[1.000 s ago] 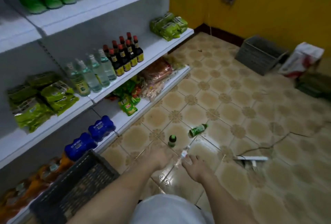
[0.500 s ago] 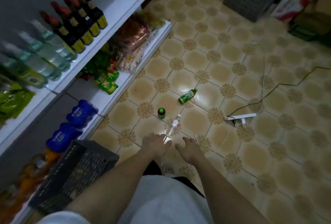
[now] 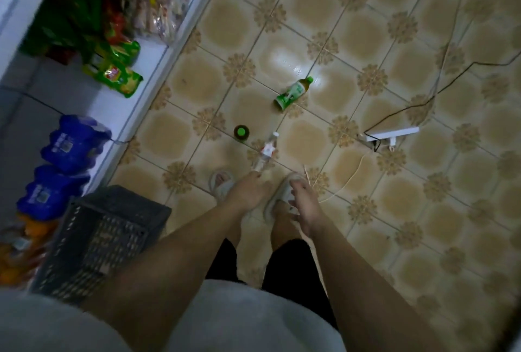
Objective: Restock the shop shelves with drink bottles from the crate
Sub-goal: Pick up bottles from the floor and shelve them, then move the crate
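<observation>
glossy tiled floor [image 3: 352,210] — plastic latticed crate [image 3: 107,239]

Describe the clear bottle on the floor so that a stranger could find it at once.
Start from the dark crate at the foot of the shelves and look right along the tiled floor. Three bottles are there. The clear bottle lies nearest the left hand, the only see-through one, with a white cap.

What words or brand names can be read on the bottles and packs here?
None can be read.
Green bottle lying on the floor: label print blurred.
Clear bottle: red-and-white label, too small.
Blue packs on the bottom shelf: white labels blurred.
Green snack bags: print blurred.
</observation>
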The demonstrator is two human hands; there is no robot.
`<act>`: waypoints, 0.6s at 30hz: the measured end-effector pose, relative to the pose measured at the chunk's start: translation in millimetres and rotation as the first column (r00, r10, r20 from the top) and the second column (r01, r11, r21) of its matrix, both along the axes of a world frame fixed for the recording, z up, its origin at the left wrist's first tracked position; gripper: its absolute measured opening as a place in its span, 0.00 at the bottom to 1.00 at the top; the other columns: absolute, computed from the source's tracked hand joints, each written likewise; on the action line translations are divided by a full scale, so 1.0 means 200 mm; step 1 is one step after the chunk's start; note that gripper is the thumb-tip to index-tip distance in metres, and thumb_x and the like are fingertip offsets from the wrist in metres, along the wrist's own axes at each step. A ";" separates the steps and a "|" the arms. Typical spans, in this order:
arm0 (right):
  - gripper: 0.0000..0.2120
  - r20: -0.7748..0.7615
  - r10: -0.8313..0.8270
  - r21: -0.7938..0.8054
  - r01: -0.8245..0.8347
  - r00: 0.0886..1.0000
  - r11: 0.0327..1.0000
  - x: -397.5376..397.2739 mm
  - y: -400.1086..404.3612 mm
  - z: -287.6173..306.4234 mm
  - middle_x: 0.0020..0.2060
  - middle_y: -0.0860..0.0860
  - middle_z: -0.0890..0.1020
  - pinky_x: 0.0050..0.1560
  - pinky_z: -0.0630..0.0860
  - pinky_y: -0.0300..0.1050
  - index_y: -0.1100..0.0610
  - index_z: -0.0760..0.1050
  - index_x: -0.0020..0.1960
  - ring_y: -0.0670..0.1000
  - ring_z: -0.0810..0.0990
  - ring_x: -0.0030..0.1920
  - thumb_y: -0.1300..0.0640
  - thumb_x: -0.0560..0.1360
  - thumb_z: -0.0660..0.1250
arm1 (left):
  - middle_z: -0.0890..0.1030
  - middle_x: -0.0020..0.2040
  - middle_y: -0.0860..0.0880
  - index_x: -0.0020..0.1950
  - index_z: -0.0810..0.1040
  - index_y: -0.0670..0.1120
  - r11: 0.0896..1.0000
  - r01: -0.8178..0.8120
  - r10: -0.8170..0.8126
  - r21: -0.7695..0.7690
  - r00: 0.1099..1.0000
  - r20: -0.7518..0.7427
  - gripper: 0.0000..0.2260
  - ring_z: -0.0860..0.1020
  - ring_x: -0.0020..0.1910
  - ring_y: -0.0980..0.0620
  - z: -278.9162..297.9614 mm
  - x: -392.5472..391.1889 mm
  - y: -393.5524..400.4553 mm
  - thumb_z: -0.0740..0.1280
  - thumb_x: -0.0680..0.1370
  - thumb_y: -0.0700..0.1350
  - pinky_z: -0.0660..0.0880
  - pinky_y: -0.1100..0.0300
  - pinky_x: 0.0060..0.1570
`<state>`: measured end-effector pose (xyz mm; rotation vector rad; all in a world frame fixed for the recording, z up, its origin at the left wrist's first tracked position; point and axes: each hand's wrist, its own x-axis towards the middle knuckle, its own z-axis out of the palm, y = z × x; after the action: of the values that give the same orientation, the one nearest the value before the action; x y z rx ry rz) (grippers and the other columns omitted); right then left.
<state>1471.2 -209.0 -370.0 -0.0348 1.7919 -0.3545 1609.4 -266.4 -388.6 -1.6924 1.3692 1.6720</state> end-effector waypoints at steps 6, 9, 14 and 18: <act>0.22 0.116 -0.159 0.133 0.143 0.980 0.981 -0.18 -0.15 -0.77 0.70 0.71 0.65 0.69 0.64 0.72 0.66 0.67 0.70 0.73 0.65 0.70 0.51 0.84 0.56 | 0.74 0.68 0.46 0.74 0.68 0.50 0.929 -0.335 0.340 0.159 0.940 -0.007 0.21 0.72 0.57 0.50 -0.81 -0.11 -0.12 0.63 0.83 0.53 0.71 0.58 0.55; 0.15 0.122 -0.128 0.179 0.105 0.984 0.978 -0.27 -0.21 -1.32 0.62 0.67 0.75 0.65 0.71 0.65 0.57 0.74 0.58 0.65 0.76 0.63 0.47 0.83 0.57 | 0.74 0.63 0.47 0.72 0.70 0.47 0.897 -0.420 0.425 0.135 0.905 -0.006 0.18 0.73 0.53 0.52 -1.28 -0.16 -0.18 0.63 0.83 0.48 0.73 0.65 0.44; 0.25 0.134 -0.098 0.178 0.074 0.986 0.981 -0.26 -0.25 -2.13 0.68 0.54 0.72 0.55 0.77 0.61 0.51 0.67 0.72 0.58 0.73 0.63 0.38 0.80 0.61 | 0.73 0.52 0.53 0.62 0.75 0.50 0.870 -0.477 0.474 0.124 0.879 0.055 0.09 0.73 0.44 0.54 -1.99 -0.23 -0.20 0.61 0.84 0.50 0.68 0.59 0.45; 0.29 0.212 -0.132 0.166 0.097 0.968 0.981 -0.12 -0.21 -2.52 0.73 0.49 0.69 0.54 0.72 0.67 0.44 0.62 0.76 0.57 0.72 0.63 0.33 0.78 0.59 | 0.78 0.54 0.57 0.68 0.72 0.52 0.838 -0.523 0.524 0.159 0.851 0.034 0.21 0.79 0.46 0.56 -2.41 -0.25 -0.16 0.64 0.79 0.61 0.75 0.57 0.43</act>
<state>1447.6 -251.5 -873.6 0.2117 1.5974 -0.2895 1559.6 -298.3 -870.6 -2.0843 0.7697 2.0107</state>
